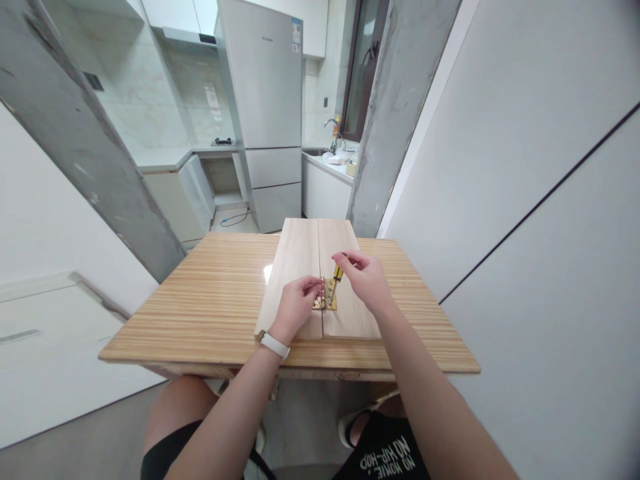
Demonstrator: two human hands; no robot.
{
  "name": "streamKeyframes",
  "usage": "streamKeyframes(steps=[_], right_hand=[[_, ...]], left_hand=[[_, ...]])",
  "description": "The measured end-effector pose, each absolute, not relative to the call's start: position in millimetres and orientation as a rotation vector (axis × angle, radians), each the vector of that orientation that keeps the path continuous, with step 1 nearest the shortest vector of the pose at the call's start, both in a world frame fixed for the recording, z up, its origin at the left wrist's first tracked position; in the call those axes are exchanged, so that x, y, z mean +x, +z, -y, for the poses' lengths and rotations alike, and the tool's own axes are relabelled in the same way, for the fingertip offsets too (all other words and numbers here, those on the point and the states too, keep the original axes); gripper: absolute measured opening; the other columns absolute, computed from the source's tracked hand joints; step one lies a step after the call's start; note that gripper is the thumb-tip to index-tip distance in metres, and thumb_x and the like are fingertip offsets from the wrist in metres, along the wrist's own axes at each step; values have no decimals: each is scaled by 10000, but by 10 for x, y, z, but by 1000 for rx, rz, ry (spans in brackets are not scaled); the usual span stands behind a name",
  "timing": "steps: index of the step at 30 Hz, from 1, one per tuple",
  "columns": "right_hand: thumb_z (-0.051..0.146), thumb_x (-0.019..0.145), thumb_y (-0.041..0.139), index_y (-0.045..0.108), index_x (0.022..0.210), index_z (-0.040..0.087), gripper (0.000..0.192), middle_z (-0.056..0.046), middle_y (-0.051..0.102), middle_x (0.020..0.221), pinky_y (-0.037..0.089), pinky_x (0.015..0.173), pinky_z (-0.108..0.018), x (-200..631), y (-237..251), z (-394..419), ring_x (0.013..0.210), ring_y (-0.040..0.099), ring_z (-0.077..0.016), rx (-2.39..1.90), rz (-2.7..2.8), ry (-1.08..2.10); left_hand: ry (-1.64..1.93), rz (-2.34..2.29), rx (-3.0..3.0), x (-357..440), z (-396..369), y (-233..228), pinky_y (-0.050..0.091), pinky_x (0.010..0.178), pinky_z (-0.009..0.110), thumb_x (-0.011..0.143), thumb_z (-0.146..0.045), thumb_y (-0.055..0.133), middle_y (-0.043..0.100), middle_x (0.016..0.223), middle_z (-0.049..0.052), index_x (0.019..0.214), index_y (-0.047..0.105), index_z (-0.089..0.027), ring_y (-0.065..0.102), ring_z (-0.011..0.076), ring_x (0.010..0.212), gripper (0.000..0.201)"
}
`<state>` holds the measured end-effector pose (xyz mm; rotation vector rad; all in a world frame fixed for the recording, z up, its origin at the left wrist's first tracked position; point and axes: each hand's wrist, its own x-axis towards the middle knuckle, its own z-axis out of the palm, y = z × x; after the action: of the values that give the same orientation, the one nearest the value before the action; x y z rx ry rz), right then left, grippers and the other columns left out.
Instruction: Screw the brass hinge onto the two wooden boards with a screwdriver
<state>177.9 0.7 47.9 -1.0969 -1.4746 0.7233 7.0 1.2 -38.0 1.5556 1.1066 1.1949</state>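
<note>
My left hand (pixel 295 305) rests on the left board (pixel 295 277), fingers curled, with the fingertips pinching down on the brass hinge (pixel 325 298) at its 9 o'clock edge. My right hand (pixel 367 279) sits at 2 o'clock from the hinge, fingers closed around the yellow-and-black screwdriver (pixel 337 273), whose shaft slants down toward the hinge plate. I cannot tell whether the tip is seated in a screw; the detail is too small.

The hinge straddles the seam between the left board and the right board (pixel 345 280), near the end closest to me. Both boards lie flat and side by side on the wooden table (pixel 210 300).

Procedure, as I judge it:
1. Keep the left fingertips pressing the hinge flat so that it does not creep across the seam.
2. Bring the screwdriver closer to upright before turning; a slanted tip is likely to slip out and scar the plate.
3. Press down along the shaft while turning slowly.

Materials: the 2 boards are pale, matt, fine-grained rectangles with square edges. The table top is striped in warmer tan bands and carries a glossy reflection at 10 o'clock from the hinge. The hinge is small, flat and bright gold. A white band circles my left wrist.
</note>
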Motion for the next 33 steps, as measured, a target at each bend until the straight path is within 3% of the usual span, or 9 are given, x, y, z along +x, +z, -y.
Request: streamKeyframes(steps=[3, 8, 13, 16, 19, 22, 26, 30, 33], right_hand=[[555, 862, 732, 707, 761, 198, 372, -4, 611, 656, 356, 544, -295, 1790, 490, 6, 598, 506, -155, -1135, 1490, 690], [547, 835, 761, 511, 668, 225, 440, 44, 468, 548, 280, 514, -295, 1718, 522, 75, 532, 419, -133, -1248, 1509, 560], [546, 826, 771, 410, 614, 234, 522, 37, 442, 574, 278, 546, -307, 1643, 531, 81, 573, 392, -143, -1274, 1531, 334], [512, 822, 784, 492, 645, 225, 446, 26, 498, 627, 308, 562, -309, 1677, 587, 79, 584, 421, -143, -1269, 1607, 294], [410, 851, 765, 699, 969, 232, 224, -14, 667, 870, 389, 584, -307, 1775, 699, 90, 590, 508, -134, -1199, 1711, 471], [294, 909, 682, 723, 1208, 272, 303, -54, 731, 1087, 461, 644, -320, 1870, 822, 112, 672, 608, -156, -1089, 1876, 639], [192, 938, 590, 759, 1166, 262, 292, -56, 770, 1068, 498, 740, -340, 1904, 918, 151, 815, 671, -196, -1068, 2050, 628], [193, 924, 615, 755, 1103, 227, 229, -33, 763, 884, 491, 721, -318, 1878, 936, 182, 733, 661, -172, -1209, 2043, 530], [279, 905, 676, 726, 954, 208, 99, -12, 711, 765, 445, 645, -293, 1874, 917, 184, 669, 620, -161, -1259, 1999, 439]], left_hand=[[1219, -1216, 1661, 18, 10, -197, 569, 657, 289, 908, -360, 706, 772, 803, 50, 975, 753, -184, 721, 180, 715, 193], [1206, -1028, 1847, 39, 58, 74, 572, 767, 285, 838, -308, 792, 769, 1078, 60, 1155, 713, -216, 719, 179, 902, 339], [1212, -1007, 1926, 172, 43, 137, 539, 764, 293, 869, -295, 756, 764, 964, 45, 1051, 731, -193, 693, 181, 867, 210], [1217, -1046, 1933, 174, 1, 124, 517, 736, 284, 891, -288, 718, 756, 922, 42, 1001, 734, -179, 672, 173, 824, 156], [1161, -1011, 1953, 104, -40, 134, 507, 738, 274, 913, -276, 674, 752, 937, 38, 1045, 737, -188, 666, 172, 839, 170], [1078, -937, 1997, 37, -69, 158, 506, 751, 274, 936, -251, 631, 749, 963, 38, 1097, 737, -199, 662, 176, 865, 200], [1025, -897, 2042, 16, -90, 166, 507, 761, 284, 949, -227, 608, 762, 980, 47, 1096, 743, -186, 658, 181, 867, 204], [998, -855, 2021, 3, -76, 168, 529, 834, 304, 962, -209, 591, 772, 1088, 53, 1200, 727, -220, 685, 196, 965, 275], [1035, -862, 1945, -23, -43, 196, 554, 860, 309, 953, -227, 624, 754, 1185, 66, 1245, 705, -237, 699, 209, 1057, 303]])
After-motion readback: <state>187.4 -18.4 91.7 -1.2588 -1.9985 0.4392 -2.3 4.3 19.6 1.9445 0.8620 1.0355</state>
